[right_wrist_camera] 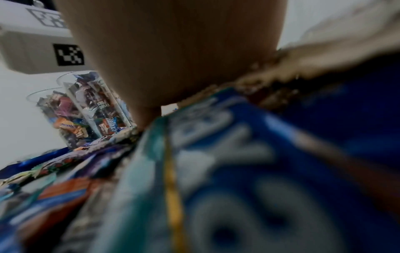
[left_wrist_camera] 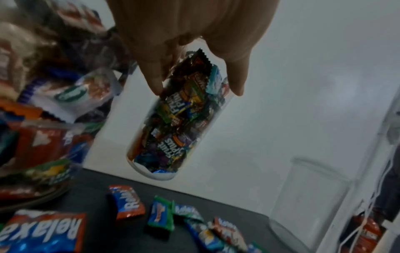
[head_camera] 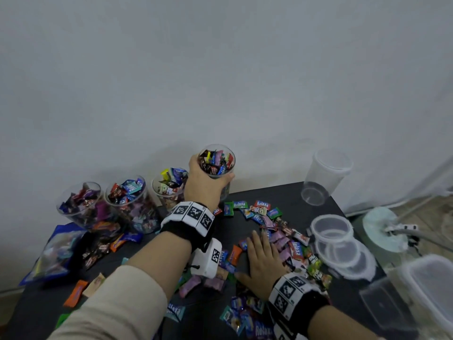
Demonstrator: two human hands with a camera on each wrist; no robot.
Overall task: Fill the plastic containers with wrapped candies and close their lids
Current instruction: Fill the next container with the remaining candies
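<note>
Four candy-filled tubs by the wall, your left hand [head_camera: 204,182] gripping the rightmost tub [head_camera: 217,161] clear of the table [head_camera: 289,196], your right hand [head_camera: 262,261] flat, fingers straight, on loose candies [head_camera: 282,238] beside the lids [head_camera: 339,244].

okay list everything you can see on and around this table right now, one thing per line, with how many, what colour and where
Held container: one, clear, full of candies, lifted above the table's far edge.
Filled containers: three, clear, no lids, far left in a row.
Empty containers: two nested, clear, far right.
Lids: a few, clear, overlapping, right side.
Loose candies: many, mixed colours, scattered mid-table.
Candy bag: one, blue, left edge.
Table: one, black.
Left hand: grips the held container.
Right hand: flat on the table beside the candies.
</note>
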